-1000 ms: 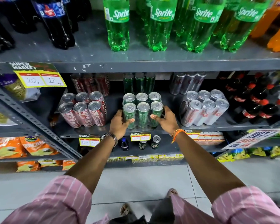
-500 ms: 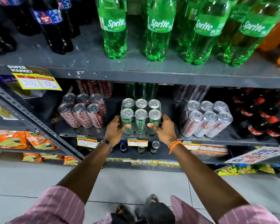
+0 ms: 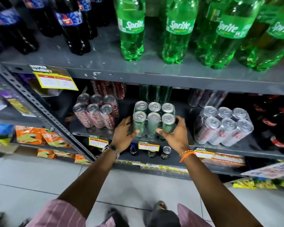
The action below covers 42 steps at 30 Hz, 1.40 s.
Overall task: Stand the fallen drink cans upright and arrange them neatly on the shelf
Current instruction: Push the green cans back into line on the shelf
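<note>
A shrink-wrapped pack of green cans (image 3: 153,117) stands upright at the front of the grey middle shelf (image 3: 246,149). My left hand (image 3: 123,134) clasps its left side, thumb across the front. My right hand (image 3: 175,134) clasps its right side the same way. A pack of red cola cans (image 3: 95,114) stands upright to the left, and a pack of silver cans (image 3: 223,126) leans slightly to the right of the green pack. More red, green and silver cans stand behind in the shadow.
Green Sprite bottles (image 3: 132,28) and dark cola bottles (image 3: 72,25) fill the shelf above. Small dark bottles with red caps (image 3: 274,125) stand at far right. Two small cans (image 3: 166,152) sit on the lower shelf. Snack bags (image 3: 31,135) lie left. Price tags hang on shelf edges.
The view has moved closer and dropped lower. Both hands stay on the green pack, now wrapped further around its sides; the pack sits about where it was.
</note>
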{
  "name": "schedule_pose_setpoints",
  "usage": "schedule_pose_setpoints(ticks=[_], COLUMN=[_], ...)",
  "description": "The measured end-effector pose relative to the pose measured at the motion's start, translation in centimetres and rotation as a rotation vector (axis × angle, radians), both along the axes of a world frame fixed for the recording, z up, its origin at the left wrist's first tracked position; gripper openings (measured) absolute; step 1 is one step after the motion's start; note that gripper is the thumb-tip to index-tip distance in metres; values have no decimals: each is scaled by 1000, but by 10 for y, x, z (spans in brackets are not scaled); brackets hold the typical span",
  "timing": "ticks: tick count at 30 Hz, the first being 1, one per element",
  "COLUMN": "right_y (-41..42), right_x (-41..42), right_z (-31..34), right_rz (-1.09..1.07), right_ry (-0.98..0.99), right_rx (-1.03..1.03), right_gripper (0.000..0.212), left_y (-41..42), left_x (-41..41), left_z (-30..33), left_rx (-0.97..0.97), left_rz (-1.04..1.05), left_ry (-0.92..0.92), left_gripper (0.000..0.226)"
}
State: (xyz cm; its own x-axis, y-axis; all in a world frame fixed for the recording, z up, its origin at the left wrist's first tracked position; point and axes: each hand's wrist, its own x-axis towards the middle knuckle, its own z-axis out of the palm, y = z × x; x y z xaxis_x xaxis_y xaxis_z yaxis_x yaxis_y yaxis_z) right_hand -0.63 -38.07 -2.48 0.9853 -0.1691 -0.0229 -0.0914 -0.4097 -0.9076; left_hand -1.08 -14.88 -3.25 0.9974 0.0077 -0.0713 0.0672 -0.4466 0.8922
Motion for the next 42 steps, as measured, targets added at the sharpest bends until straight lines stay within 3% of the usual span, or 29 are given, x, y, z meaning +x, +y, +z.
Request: schedule_pose_setpoints(ticks=[2, 5, 8, 10, 13, 16, 19, 25, 42], right_y=[18, 53, 117, 159, 214, 236, 240, 242, 247], right_x=[-8, -15, -15, -11, -2, 14, 31, 36, 16], right_z=[13, 35, 50, 49, 35, 19, 4, -5, -2], right_rz=[-85, -171, -49, 115, 267, 202, 198, 210, 191], right_ry=[-136, -448, -635, -557, -256, -22, 86, 95, 122], right_rx=[-148, -363, -309, -273, -193, -68, -59, -84, -180], right_gripper=[98, 79, 59, 56, 62, 64, 43, 29, 27], left_y=[26, 69, 120, 149, 183, 196, 202, 213, 222], left_x=[-11, -27, -29, -18, -1, 11, 22, 29, 10], left_z=[6, 12, 8, 5, 3, 2, -4, -19, -21], left_rx=[105, 313, 276, 288, 227, 258, 243, 78, 45], left_rz=[49, 178, 367, 342, 277, 192, 166, 202, 183], left_ry=[-121, -337, -232, -95, -2, 12, 21, -6, -70], left_gripper=[65, 59, 84, 88, 79, 65, 53, 45, 50])
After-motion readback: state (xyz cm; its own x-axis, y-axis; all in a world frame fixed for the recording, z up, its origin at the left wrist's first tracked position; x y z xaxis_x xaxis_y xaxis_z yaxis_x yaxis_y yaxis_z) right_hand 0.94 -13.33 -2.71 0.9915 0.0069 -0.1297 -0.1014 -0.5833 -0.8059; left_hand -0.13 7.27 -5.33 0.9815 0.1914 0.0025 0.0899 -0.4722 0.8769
